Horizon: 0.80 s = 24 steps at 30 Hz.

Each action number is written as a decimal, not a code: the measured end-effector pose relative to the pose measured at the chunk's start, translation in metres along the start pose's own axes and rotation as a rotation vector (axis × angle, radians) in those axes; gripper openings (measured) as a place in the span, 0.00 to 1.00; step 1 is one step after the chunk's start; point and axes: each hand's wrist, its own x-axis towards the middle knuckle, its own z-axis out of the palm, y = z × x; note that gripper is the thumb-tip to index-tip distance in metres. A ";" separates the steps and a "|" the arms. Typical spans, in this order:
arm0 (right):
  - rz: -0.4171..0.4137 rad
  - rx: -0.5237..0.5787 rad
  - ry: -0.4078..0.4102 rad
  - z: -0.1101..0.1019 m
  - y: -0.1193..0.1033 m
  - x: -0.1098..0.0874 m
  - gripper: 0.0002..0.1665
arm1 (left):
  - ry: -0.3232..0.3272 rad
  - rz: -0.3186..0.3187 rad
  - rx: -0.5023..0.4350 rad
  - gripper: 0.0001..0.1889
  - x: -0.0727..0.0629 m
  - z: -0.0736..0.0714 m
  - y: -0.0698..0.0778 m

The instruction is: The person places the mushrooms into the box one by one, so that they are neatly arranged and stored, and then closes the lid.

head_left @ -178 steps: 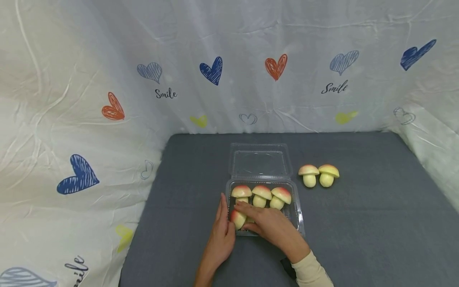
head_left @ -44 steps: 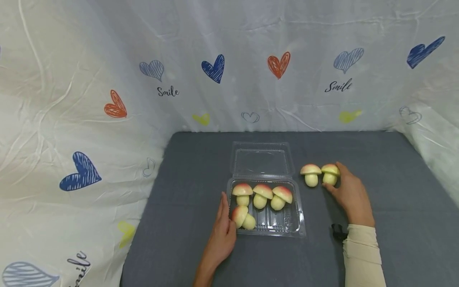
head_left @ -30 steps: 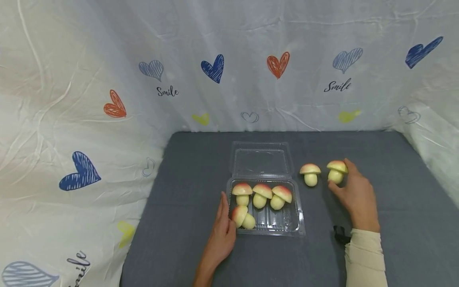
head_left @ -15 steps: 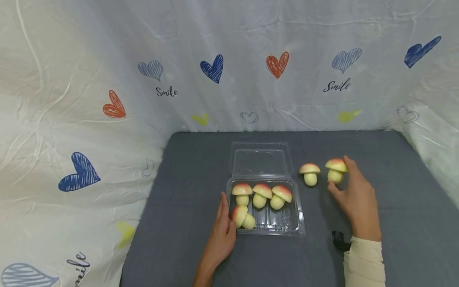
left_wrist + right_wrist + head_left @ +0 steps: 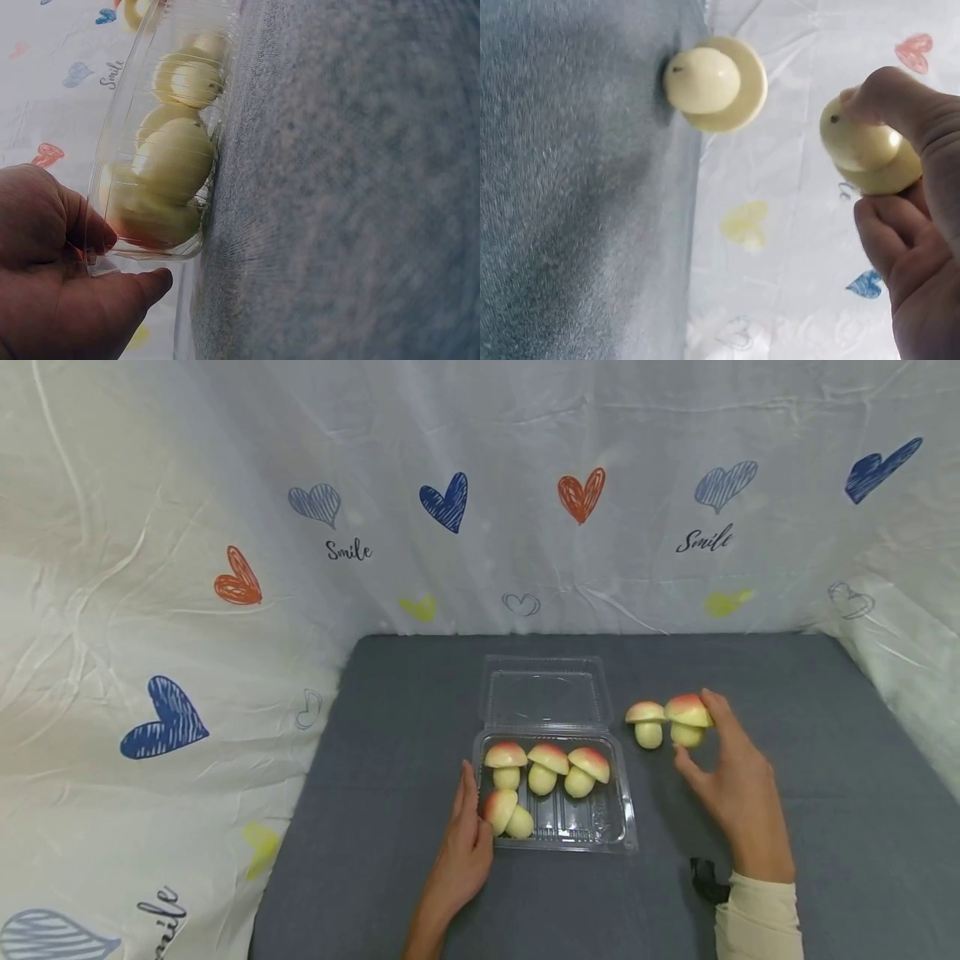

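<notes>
My right hand [image 5: 738, 781] pinches a toy mushroom [image 5: 686, 718] with a pale stem and a red-yellow cap between thumb and fingers. In the right wrist view this held mushroom [image 5: 859, 146] is raised off the table. Another toy mushroom [image 5: 647, 731] lies to its left on the cloth. My left hand [image 5: 461, 860] holds the left edge of a clear plastic container [image 5: 630, 827]; in the left wrist view, its rim sits between thumb and finger. Inside are several mushrooms: three across the back row and one tilted mushroom [image 5: 510, 816] at front left.
The container's hinged lid [image 5: 543, 693] lies open toward the back. Dark grey cloth [image 5: 847, 827] covers the table. Behind and at the sides hangs a white curtain [image 5: 510, 427] printed with hearts. A black strap [image 5: 705, 877] shows at my right wrist.
Since the oldest frame, my right hand has left the container and taken a mushroom from the cloth. It lifted it slightly right, then moved it back left. My left hand stays put.
</notes>
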 end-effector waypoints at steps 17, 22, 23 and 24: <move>-0.203 0.050 -0.054 0.015 -0.028 -0.008 0.60 | -0.011 -0.007 0.003 0.42 0.000 -0.001 0.001; -0.291 0.087 -0.088 0.022 -0.041 -0.012 0.58 | -0.012 -0.002 -0.004 0.42 0.000 -0.001 0.001; -0.303 0.084 -0.099 0.024 -0.044 -0.014 0.58 | -0.012 0.002 -0.006 0.42 0.000 -0.001 0.001; -0.318 0.086 -0.112 0.025 -0.047 -0.015 0.58 | -0.012 0.005 -0.008 0.42 0.000 -0.001 0.001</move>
